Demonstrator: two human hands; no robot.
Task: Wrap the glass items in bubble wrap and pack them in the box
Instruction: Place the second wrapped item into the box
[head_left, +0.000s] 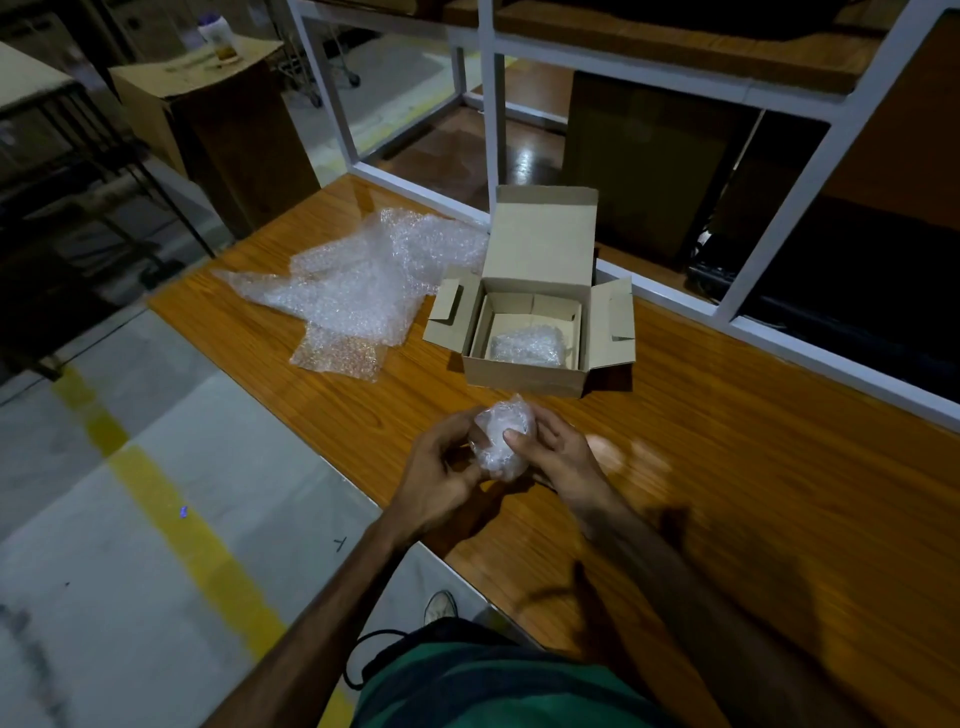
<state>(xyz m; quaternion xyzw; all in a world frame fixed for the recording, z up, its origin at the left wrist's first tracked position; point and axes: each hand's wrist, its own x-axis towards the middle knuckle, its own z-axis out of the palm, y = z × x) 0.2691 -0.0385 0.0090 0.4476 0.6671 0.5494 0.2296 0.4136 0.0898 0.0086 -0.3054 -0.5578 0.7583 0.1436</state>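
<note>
The wrapped item (503, 435) is a small rounded bundle fully covered in bubble wrap; its contents cannot be identified through the film. It is held just above the table (727, 467), near the table's near-left edge and a short way in front of the box (524, 376).

The left hand (441, 467) grips the bundle from the left with curled fingers. The right hand (556, 452) grips it from the right, thumb laid across the front face. Both hands are closed on the bundle; whether they are tucking in a loose end cannot be told.

The box stands open toward the far edge of the table, lid flap upright and side flaps spread. One wrapped bundle (525, 347) already lies inside, against the near wall, with free floor space remaining beside it.

Spare bubble wrap sheets (353, 296) lie flat to the left of the box, reaching toward the table's left edge.

Status, as a judgement: one item is packed; a second is wrapped or nearly so and awaits placement. No unwrapped glass item is visible on the table. Remaining steps appear to be placing the held bundle in the box and closing the flaps.
</note>
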